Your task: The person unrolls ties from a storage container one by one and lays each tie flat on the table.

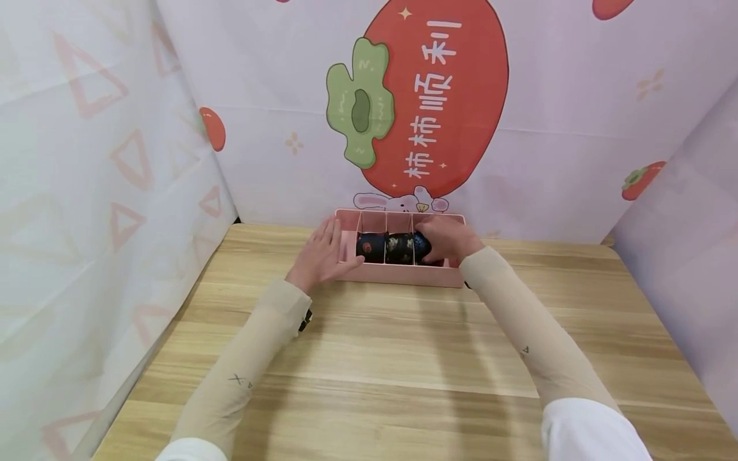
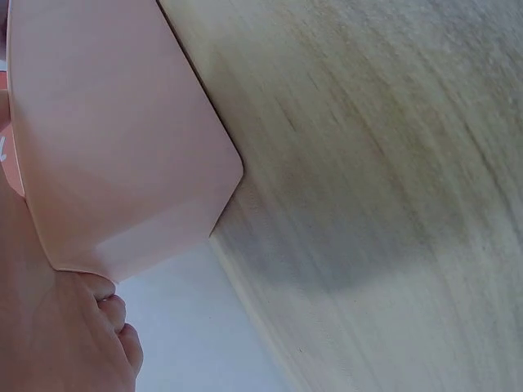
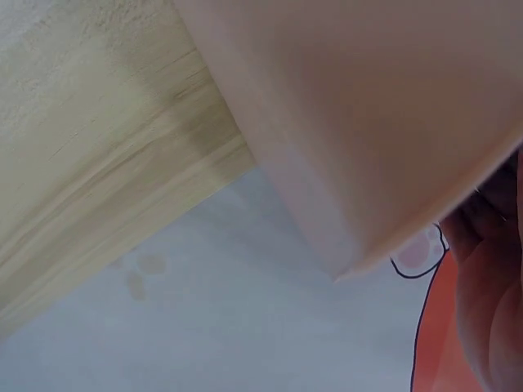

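Note:
A long pink divided box (image 1: 398,275) stands at the back of the table. Its middle two compartments hold a dark cloth bundle with a red motif (image 1: 371,248) and a black one with a pale pattern (image 1: 400,248). My right hand (image 1: 448,237) reaches into the right part, thumb and fingers around a dark bundle with a blue pattern (image 1: 421,245); its far side is hidden by the hand. My left hand (image 1: 323,253) rests at the box's left end, fingers straight and thumb stretched along the front rim. In the left wrist view, fingertips (image 2: 114,312) show past the box's end wall.
The wood-grain table (image 1: 369,358) extends in front of the box. A printed cloth backdrop (image 1: 277,173) rises right behind it, with side sheets at left (image 1: 86,192) and right (image 1: 686,224). The leftmost compartment (image 1: 348,240) shows its pink inside.

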The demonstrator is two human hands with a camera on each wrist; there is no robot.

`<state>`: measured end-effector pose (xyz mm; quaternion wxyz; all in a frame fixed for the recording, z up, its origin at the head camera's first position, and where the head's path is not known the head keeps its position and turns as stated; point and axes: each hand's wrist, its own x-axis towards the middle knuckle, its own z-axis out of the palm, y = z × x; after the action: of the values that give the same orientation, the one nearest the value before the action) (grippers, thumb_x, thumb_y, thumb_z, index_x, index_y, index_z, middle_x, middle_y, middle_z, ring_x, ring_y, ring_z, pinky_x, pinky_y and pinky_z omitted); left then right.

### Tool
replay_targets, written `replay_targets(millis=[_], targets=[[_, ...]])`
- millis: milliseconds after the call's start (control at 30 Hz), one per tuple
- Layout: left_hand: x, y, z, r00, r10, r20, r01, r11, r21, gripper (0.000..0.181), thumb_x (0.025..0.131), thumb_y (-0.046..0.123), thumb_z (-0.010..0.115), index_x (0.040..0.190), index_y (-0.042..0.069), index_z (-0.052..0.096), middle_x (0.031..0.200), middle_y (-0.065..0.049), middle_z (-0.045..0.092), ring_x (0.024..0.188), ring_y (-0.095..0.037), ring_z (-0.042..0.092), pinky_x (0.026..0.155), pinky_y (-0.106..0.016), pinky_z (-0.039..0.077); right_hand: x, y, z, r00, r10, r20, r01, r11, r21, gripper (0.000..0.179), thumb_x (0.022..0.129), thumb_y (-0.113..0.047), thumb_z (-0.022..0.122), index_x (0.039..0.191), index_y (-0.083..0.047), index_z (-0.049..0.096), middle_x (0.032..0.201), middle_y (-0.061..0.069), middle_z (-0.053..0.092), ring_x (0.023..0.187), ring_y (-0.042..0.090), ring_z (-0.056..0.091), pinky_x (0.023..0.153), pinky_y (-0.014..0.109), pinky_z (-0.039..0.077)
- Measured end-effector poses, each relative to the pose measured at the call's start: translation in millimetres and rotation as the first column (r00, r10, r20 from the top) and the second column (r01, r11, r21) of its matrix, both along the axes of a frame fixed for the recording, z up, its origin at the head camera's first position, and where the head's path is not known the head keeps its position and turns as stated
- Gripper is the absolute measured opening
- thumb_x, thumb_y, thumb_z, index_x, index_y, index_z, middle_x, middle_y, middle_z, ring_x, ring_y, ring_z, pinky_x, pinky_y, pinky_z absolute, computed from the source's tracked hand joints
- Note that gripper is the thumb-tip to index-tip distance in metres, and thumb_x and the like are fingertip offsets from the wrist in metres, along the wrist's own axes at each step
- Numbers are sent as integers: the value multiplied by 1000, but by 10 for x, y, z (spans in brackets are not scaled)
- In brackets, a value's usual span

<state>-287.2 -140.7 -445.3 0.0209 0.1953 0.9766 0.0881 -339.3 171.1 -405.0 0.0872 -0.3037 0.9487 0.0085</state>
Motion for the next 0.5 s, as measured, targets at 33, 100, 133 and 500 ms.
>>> replay_targets(millis=[33, 100, 133, 500], targets=[[1, -1, -4, 1000, 2, -5, -2, 1000, 3, 107, 100, 71, 41, 165, -9, 12, 176, -25, 7, 166, -40, 7, 135, -50, 14, -4, -12, -7, 1000, -1, -1, 1, 1000, 0, 65, 79, -37, 94, 131, -8, 70, 118, 11, 75, 104, 27, 69, 102, 50, 59], [-1, 2, -10, 1000, 3, -15, -3, 1000, 6, 107, 100, 70, 42, 165, -9, 12, 176, -26, 8, 166, -40, 8, 135, -50, 15, -15, -30, -20, 1000, -9, -2, 9, 1000, 8, 64, 79, -37, 95, 130, -8, 70, 117, 11, 76, 103, 27, 69, 103, 51, 59], [3, 3, -6, 1000, 3, -18, -3, 1000, 7, 107, 100, 70, 43, 165, -9, 12, 176, -26, 9, 166, -40, 8, 134, -50, 15, -21, -37, -27, 1000, -15, -1, 16, 1000, 12, 64, 78, -37, 95, 130, -7, 71, 116, 11, 76, 102, 27, 69, 104, 51, 58], [13, 17, -17, 1000, 7, -14, -7, 1000, -28, 106, 100, 71, 40, 165, -8, 11, 177, -24, 7, 166, -38, 6, 135, -49, 13, -103, -85, -80, 998, 29, -49, -24, 994, 107, 60, 76, -43, 96, 118, -6, 75, 104, 11, 80, 86, 26, 71, 98, 48, 62]])
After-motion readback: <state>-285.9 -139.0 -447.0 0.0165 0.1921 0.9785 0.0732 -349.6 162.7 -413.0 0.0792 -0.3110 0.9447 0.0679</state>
